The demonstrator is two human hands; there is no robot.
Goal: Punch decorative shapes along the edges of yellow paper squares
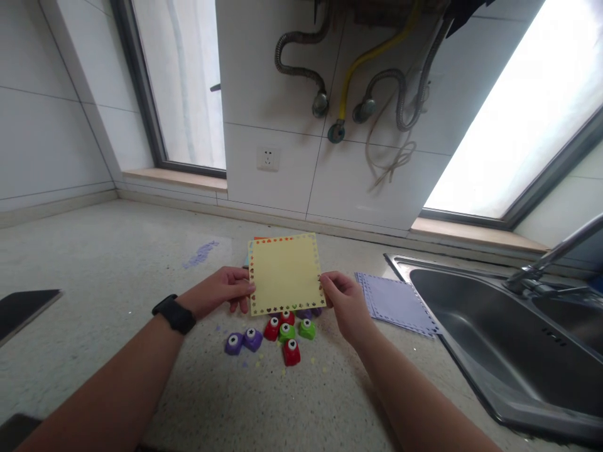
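A yellow square of paper (285, 273) with small punched shapes along its border is held up over the counter. My left hand (221, 292) pinches its left edge and my right hand (343, 300) pinches its right edge. A black watch (174, 314) sits on my left wrist. Under the sheet lie several small craft punches: two purple ones (244, 341), red ones (291, 352) and green ones (307, 328). More coloured paper (252, 242) peeks out behind the yellow sheet.
A lilac sheet (396, 301) with a punched border lies right of my hands, next to a steel sink (499, 333) with a tap (551, 257). A dark flat object (21, 311) lies at the left edge. Purple paper bits (201, 253) dot the speckled counter (117, 263).
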